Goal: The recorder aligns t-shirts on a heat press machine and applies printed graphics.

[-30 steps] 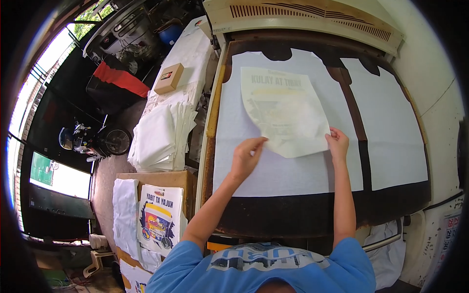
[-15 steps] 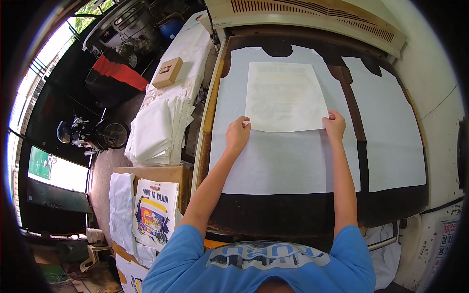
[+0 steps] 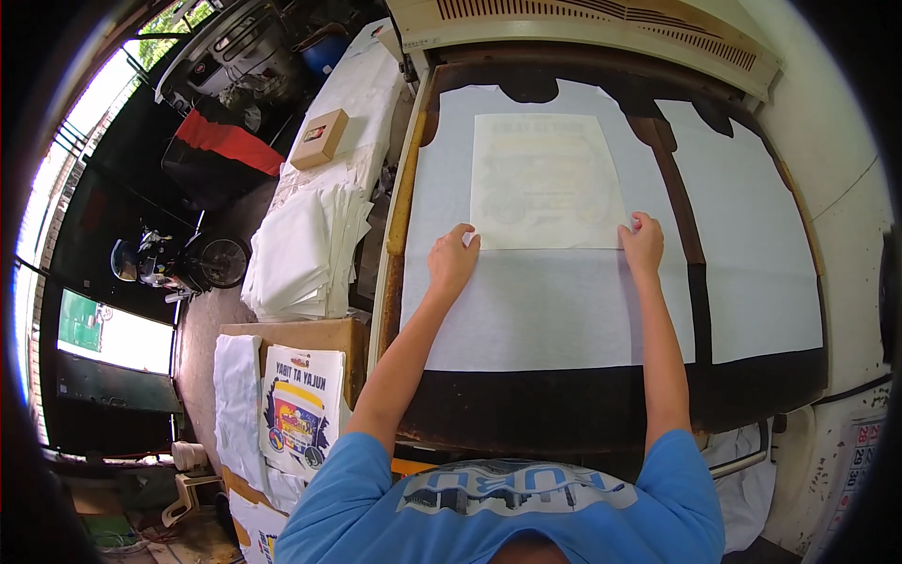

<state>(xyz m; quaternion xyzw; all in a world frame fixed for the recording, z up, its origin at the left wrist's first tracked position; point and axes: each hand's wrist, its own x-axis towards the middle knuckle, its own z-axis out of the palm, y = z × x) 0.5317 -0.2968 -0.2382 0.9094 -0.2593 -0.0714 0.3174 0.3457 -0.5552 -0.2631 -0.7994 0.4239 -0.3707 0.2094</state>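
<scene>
A white sheet of paper point(image 3: 547, 179) with a faint print showing through from its underside lies on a pale shirt-shaped cloth panel point(image 3: 526, 320). My left hand point(image 3: 454, 258) pinches the sheet's near left corner between thumb and fingers. At the near right corner, my right hand point(image 3: 642, 246) does the same. Beneath the cloth is the dark flat bed point(image 3: 564, 404) of what looks like a heat press. To the right, a second pale cloth panel point(image 3: 752, 244) is laid out on the same bed, with a dark strip between the two.
A cream vented housing point(image 3: 583, 33) runs along the bed's far edge. On the left, a long table carries stacked white sheets point(image 3: 301, 254) and a small brown box point(image 3: 319, 139). Nearer stands a carton with printed sheets point(image 3: 303, 404) on it. A motorcycle point(image 3: 183, 258) is parked beyond.
The sheet has come down flatter onto the cloth, its near edge now straighter. My hands still pinch its near corners and have shifted slightly left.
</scene>
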